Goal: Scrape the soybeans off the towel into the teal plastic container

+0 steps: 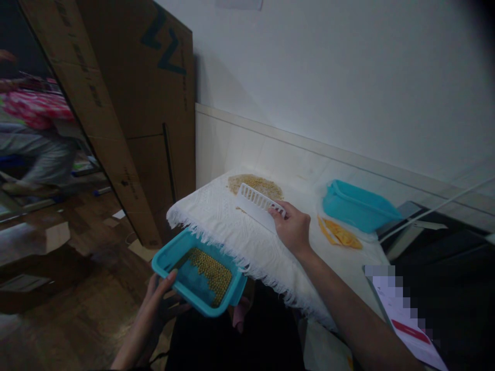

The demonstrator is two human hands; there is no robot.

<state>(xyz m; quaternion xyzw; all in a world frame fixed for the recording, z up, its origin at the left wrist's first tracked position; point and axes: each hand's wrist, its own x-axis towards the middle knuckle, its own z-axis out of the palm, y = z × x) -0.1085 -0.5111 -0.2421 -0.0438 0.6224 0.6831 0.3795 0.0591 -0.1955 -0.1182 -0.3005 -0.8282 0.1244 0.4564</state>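
My left hand [154,309] grips the near rim of a teal plastic tray [181,247], thumb over the edge. The tray is held just below the fringed front edge of the white cloth [232,232] and holds a layer of small yellow-green beans [211,270]. My right hand [292,226] rests on the cloth and pinches a white slotted plastic scraper [257,203]. The scraper lies flat, its toothed end touching a pile of beans [255,184] at the back of the cloth.
A second teal tray [358,206] stands at the back right, with a yellow packet [340,234] beside it. A tall cardboard box [127,103] leans at the left. A printed sheet [402,314] lies at the right. Another person [34,129] is at the far left.
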